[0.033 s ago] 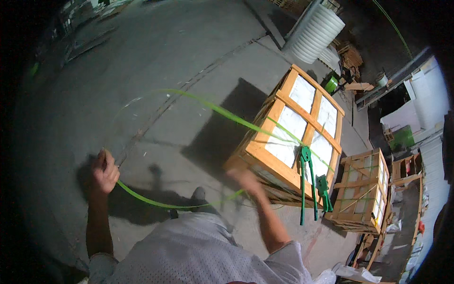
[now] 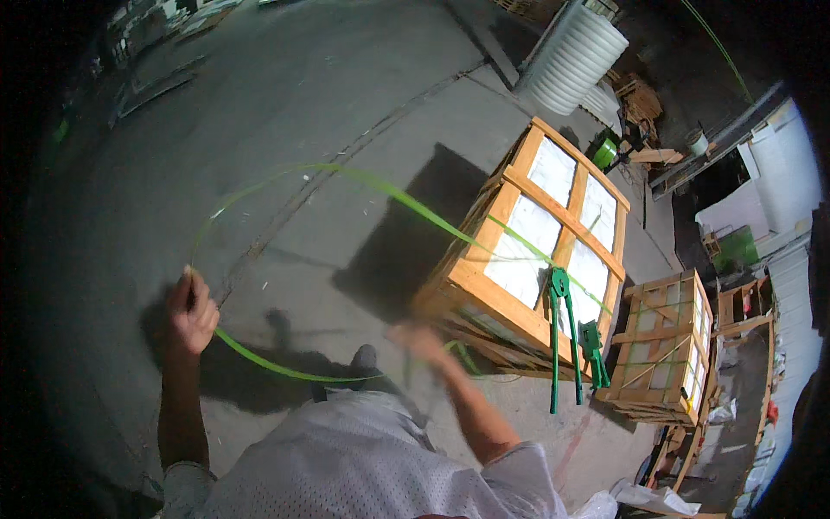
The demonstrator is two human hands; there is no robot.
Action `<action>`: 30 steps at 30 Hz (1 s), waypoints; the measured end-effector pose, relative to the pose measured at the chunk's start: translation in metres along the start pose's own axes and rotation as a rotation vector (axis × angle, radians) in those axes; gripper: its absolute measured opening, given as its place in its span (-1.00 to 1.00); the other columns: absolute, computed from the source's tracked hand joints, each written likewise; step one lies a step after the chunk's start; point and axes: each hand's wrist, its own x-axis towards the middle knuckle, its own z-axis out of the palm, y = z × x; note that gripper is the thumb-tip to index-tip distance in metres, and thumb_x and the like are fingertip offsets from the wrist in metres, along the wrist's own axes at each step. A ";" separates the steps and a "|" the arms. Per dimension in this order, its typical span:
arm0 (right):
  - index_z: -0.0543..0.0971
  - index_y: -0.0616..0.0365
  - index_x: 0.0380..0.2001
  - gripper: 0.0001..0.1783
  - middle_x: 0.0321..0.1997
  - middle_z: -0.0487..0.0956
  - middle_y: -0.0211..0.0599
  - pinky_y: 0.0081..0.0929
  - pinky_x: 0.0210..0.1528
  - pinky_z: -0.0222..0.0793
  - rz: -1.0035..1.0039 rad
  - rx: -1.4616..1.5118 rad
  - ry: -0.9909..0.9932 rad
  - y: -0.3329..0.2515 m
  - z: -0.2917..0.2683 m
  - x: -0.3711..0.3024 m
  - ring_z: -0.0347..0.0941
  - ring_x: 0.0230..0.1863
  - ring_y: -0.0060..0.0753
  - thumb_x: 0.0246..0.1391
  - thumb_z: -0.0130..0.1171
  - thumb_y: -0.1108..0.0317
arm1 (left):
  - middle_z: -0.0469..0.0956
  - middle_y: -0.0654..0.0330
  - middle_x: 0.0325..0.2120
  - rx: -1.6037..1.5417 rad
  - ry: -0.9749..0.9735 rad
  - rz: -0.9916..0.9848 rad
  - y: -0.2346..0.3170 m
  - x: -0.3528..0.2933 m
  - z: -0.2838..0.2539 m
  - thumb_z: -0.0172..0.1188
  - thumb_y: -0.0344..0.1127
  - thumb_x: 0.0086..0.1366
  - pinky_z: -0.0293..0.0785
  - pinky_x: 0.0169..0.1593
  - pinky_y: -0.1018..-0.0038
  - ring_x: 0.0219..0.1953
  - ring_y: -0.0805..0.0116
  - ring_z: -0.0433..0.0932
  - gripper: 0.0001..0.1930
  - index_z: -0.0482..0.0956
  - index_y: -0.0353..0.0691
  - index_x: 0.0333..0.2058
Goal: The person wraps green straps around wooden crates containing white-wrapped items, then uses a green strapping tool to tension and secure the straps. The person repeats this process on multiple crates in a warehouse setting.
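My left hand (image 2: 194,313) is out over the floor on the left, its fingers pinched round a green plastic strap (image 2: 402,199). From there the strap arches in a wide loop to the top of a wooden crate (image 2: 540,259), and its lower part runs back toward my body. My right hand (image 2: 418,341) is beside the crate's near left corner, too smeared by motion to show its fingers. A strap end curls just right of it. On the crate's top, near its front edge, lie a green long-handled strapping tool (image 2: 560,333) and a smaller green hand tool (image 2: 593,353).
A second strapped crate (image 2: 653,346) stands to the right. Behind the first crate are a white foam roll (image 2: 577,60) and a green strap coil (image 2: 605,154). Wooden frames and plastic sheeting (image 2: 648,497) line the right side. My shoe (image 2: 364,356) is below the loop.
My right hand has moved left, away from the crate's corner and toward my body. The strap loop near my left hand has shifted slightly; the left hand stays nearly in place.
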 end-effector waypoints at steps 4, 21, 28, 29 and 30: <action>0.48 0.17 0.06 -0.25 0.00 0.52 0.12 -0.19 0.15 0.25 -0.016 0.163 -0.394 0.001 0.109 -0.006 0.42 0.06 0.09 0.16 -0.16 -0.30 | 0.04 0.46 -0.75 0.080 -0.122 0.148 0.018 0.074 0.019 -0.18 -0.09 0.48 -0.02 -0.65 0.59 -0.77 0.56 -0.03 -0.72 0.39 -0.02 -0.39; 0.67 0.04 -0.46 -0.76 -0.39 0.61 -0.15 -0.12 0.00 0.30 1.396 -0.828 0.697 0.196 0.134 -0.429 0.52 -0.25 -0.09 0.06 0.04 0.24 | 0.10 0.43 -0.78 0.172 -0.013 -0.403 -0.054 0.253 0.002 -0.06 -0.04 0.42 -0.06 -0.67 0.57 -0.77 0.58 0.00 -0.70 0.39 -0.05 -0.44; 0.48 0.13 -0.63 -0.74 -0.57 0.48 -0.09 -0.07 -0.36 0.35 1.224 -1.211 1.249 0.116 -0.024 -0.526 0.43 -0.43 0.02 0.05 0.16 0.26 | 0.09 0.44 -0.78 0.097 -0.267 -0.548 -0.095 0.239 0.055 -0.06 -0.05 0.42 -0.08 -0.69 0.60 -0.79 0.59 -0.02 -0.71 0.39 -0.07 -0.43; 0.48 0.16 -0.63 -0.73 -0.54 0.50 -0.08 -0.09 -0.32 0.33 1.159 -1.205 1.360 0.098 -0.053 -0.525 0.42 -0.42 0.04 0.08 0.14 0.28 | 0.09 0.44 -0.78 0.086 -0.286 -0.548 -0.099 0.240 0.061 -0.05 -0.05 0.42 -0.09 -0.71 0.61 -0.80 0.60 -0.02 -0.71 0.40 -0.07 -0.42; 0.49 0.20 -0.62 -0.74 -0.53 0.51 -0.07 -0.09 -0.29 0.31 1.076 -1.164 1.428 0.077 -0.079 -0.522 0.41 -0.41 0.06 0.09 0.12 0.30 | 0.09 0.44 -0.78 0.085 -0.266 -0.525 -0.099 0.244 0.067 -0.05 -0.06 0.42 -0.09 -0.70 0.60 -0.79 0.60 -0.03 -0.71 0.39 -0.07 -0.43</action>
